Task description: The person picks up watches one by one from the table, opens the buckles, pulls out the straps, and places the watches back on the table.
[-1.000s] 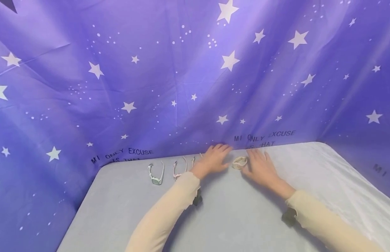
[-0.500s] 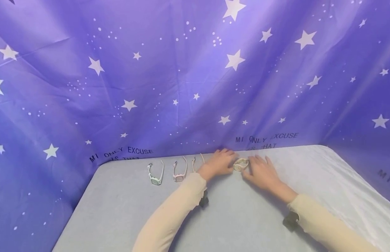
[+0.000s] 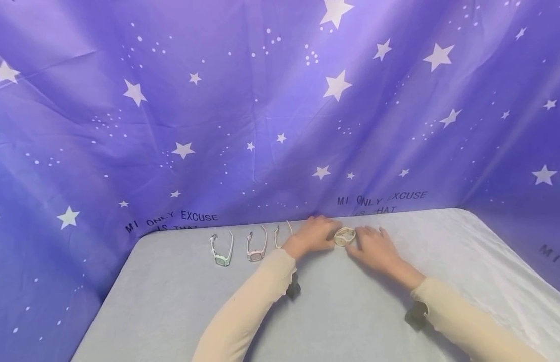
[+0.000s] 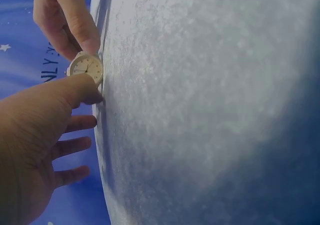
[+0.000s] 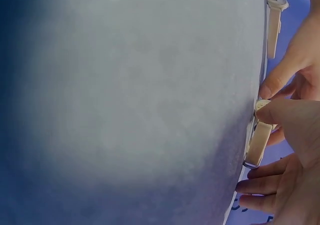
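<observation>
A cream wristwatch (image 3: pixel 345 237) with a round face stands on the table near its back edge, strap curved behind the face. At its left side my left hand (image 3: pixel 312 235) holds it, the thumb over the lower rim of the dial in the left wrist view. My right hand (image 3: pixel 377 247) grips it from the right, with the thumb at the dial (image 5: pixel 261 105) and the other fingers spread out past the strap. In the right wrist view the light strap (image 5: pixel 258 144) with a metal buckle shows between the hands.
A white watch with a green face (image 3: pixel 221 260), a pink watch (image 3: pixel 256 256) and a third watch (image 3: pixel 277 236), partly hidden by my left arm, stand in a row to the left. Behind the grey-covered table (image 3: pixel 171 301) hangs a purple starred curtain (image 3: pixel 244 110).
The head view has shifted slightly. My left hand has moved right, up to the cream watch, and its dial has turned more toward the camera. The other watches stay in their row.
</observation>
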Demonstrator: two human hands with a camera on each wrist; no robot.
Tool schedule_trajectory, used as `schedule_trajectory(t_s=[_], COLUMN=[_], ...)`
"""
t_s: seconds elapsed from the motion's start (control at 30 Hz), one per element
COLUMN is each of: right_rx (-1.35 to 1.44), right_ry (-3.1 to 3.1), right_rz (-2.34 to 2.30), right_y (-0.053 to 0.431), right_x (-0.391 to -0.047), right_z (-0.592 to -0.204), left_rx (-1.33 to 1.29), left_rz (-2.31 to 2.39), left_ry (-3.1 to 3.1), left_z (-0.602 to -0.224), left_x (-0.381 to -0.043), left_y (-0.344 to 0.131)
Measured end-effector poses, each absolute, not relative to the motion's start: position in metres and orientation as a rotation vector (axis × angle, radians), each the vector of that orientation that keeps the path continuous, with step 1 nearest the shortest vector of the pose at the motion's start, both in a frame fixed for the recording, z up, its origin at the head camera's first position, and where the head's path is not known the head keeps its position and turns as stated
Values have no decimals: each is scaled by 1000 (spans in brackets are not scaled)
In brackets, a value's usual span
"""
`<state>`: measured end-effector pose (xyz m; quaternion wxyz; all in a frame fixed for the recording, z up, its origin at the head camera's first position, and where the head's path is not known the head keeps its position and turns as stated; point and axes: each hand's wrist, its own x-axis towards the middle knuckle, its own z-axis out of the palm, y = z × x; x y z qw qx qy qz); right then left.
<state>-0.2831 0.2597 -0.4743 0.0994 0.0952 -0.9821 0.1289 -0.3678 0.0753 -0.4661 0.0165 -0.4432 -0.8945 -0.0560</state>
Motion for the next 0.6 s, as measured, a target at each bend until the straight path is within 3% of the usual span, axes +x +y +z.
schedule_trajectory(t_s=[0.6], right_rx=[385], right_ry=[-2823], right_rz=[428], right_y=[258], right_x=[-286], right_z=[-479], left_rx=[-1428], left_rz=[-313], left_ry=[-2745], left_z=[-466], left_x=[-368], left_y=[72])
